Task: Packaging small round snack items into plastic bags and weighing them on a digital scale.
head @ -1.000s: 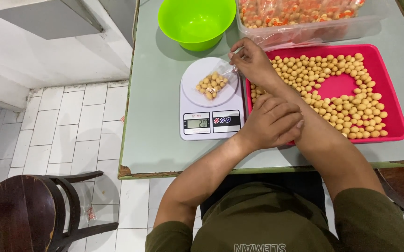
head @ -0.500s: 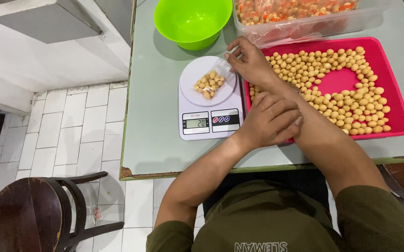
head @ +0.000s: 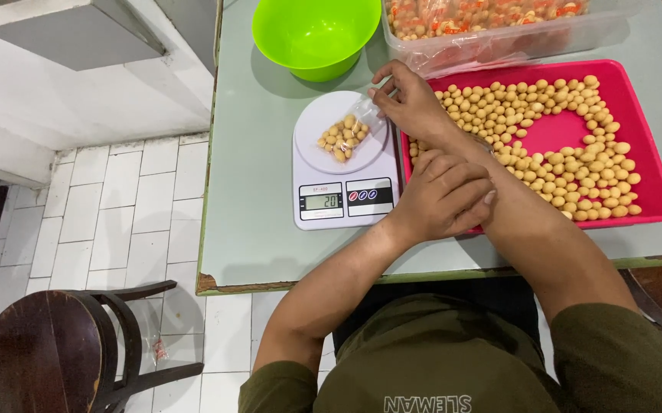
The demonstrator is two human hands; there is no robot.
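Two hands — right hand [head: 407, 103] grip pinched on clear crinkly bag [head: 344, 135] | left hand [head: 442, 195] loosely curled, empty

Scale [head: 344, 187] left of tray [head: 645, 130], bowl [head: 316, 34] behind scale.

Bare tabletop [head: 254, 229] left of scale [head: 344, 162] – passable; green bowl [head: 316, 34], red tray [head: 637, 130] block beyond.

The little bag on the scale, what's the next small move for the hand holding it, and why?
Probably let go and lift the right hand clear. Its fingertips pinch the mouth of the small clear bag of round snacks lying on the kitchen scale, so the hand may skew the reading on the display. The left hand rests on the right forearm, off the scale.
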